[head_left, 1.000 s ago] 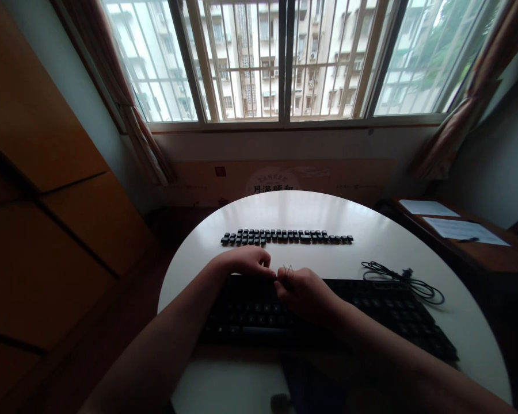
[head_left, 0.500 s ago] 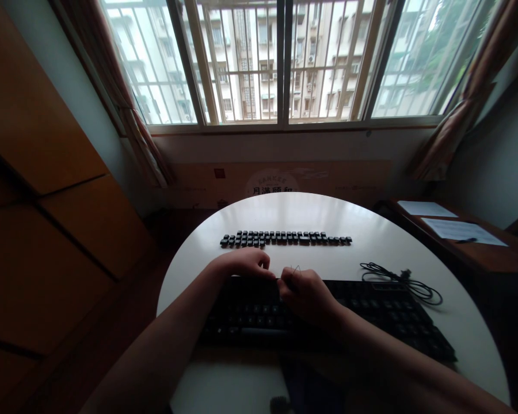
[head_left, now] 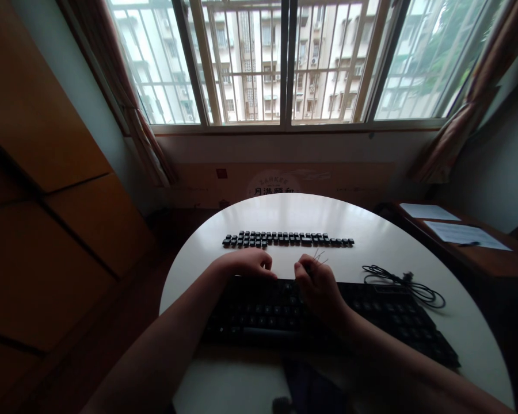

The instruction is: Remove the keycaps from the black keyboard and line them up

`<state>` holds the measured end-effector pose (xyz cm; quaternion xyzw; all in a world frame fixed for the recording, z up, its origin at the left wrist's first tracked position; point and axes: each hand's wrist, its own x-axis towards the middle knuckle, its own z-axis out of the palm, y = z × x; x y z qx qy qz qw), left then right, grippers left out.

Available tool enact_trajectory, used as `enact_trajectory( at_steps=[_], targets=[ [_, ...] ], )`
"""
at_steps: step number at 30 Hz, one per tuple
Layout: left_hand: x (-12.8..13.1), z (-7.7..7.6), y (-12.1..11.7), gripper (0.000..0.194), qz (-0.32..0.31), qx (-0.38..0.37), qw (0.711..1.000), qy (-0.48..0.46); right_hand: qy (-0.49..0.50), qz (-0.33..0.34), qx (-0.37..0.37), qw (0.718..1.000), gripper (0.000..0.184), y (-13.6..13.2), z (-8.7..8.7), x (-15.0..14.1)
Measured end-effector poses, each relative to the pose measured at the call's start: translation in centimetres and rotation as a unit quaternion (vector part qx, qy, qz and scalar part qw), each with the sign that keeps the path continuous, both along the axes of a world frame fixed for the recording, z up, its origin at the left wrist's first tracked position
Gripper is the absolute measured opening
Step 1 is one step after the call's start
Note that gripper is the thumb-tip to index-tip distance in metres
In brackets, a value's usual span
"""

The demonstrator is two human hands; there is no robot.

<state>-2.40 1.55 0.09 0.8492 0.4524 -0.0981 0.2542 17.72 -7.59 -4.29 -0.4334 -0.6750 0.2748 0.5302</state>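
Note:
A black keyboard lies across the near half of a round white table. At its far edge my left hand is closed, fingers curled and thumb on the edge. Over the keyboard's middle, near its far edge, my right hand is closed around a wire keycap puller; thin wires stick up from the fist and its handle is hidden. Whether a keycap sits in the puller, I cannot tell. Beyond both hands, several loose black keycaps stand in rows.
A coiled black cable with a plug lies at the keyboard's far right. To the right, a brown side table holds papers and a pen. Something dark purple shows at the table's near edge. Cabinets stand at left.
My right hand has moved right and slightly up, away from my left thumb, with the puller's wires now higher. My left hand stays at the keyboard's far edge. The view has shifted slightly.

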Motion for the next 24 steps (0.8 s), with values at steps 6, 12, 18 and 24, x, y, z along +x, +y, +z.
enact_trajectory(
  at_steps=[6,12,18,24],
  targets=[
    [0.2,0.4,-0.4,0.044,0.001,0.007,1.000,0.004,-0.040,0.027,-0.004,0.999,0.025,0.4,0.0,0.1],
    [0.5,1.7,-1.5,0.029,-0.048,0.085,0.993,-0.073,-0.092,0.018,-0.006,0.996,0.024,0.3,0.8,0.4],
    [1.2,2.9,-3.0,0.027,-0.108,0.081,0.977,-0.164,-0.132,0.003,0.013,0.991,0.021,0.4,1.1,0.9],
    [1.7,2.5,-3.2,0.018,-0.134,0.055,0.967,-0.210,-0.136,0.000,0.027,0.990,0.022,0.2,1.6,1.2]
  ],
)
